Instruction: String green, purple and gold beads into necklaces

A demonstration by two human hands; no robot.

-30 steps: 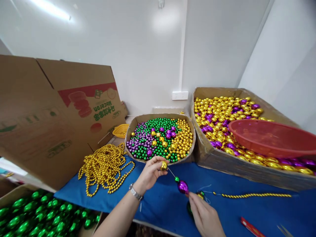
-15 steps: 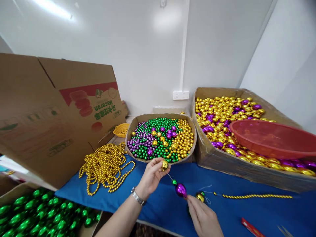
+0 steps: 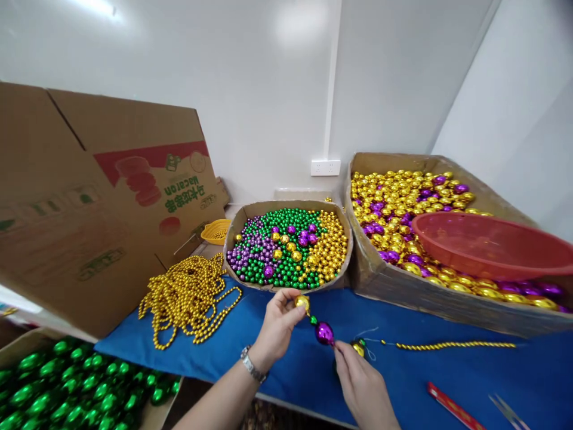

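Observation:
Between finger and thumb of my left hand [image 3: 278, 327], a large gold bead [image 3: 302, 303] is pinched, in front of the small-bead box. Just below it on the same string come a small green bead [image 3: 313, 320] and a large shiny purple bead [image 3: 324, 333]. My right hand [image 3: 364, 385] is closed at the lower end of the purple bead, gripping the beaded string there; what lies inside its fingers is hidden. Behind that hand, another gold bead [image 3: 358, 347] and loose thread ends show in part. A thin gold bead strand [image 3: 456, 344] stretches right across the blue cloth [image 3: 403, 313].
A box [image 3: 348, 266] of small green, purple and gold beads stands ahead. Right is a bigger box [image 3: 380, 292] with a red basket [image 3: 483, 245]. Gold bead chains [image 3: 185, 298], a carton [image 3: 147, 227] and green beads [image 3: 76, 388] lie left. Tweezers [image 3: 509, 412] and a red-handled tool [image 3: 452, 406] sit front right.
The gold bead has slid down the string, closing the stretch of bare string above the green bead. My left hand has come nearer to the purple bead. The view has shifted slightly.

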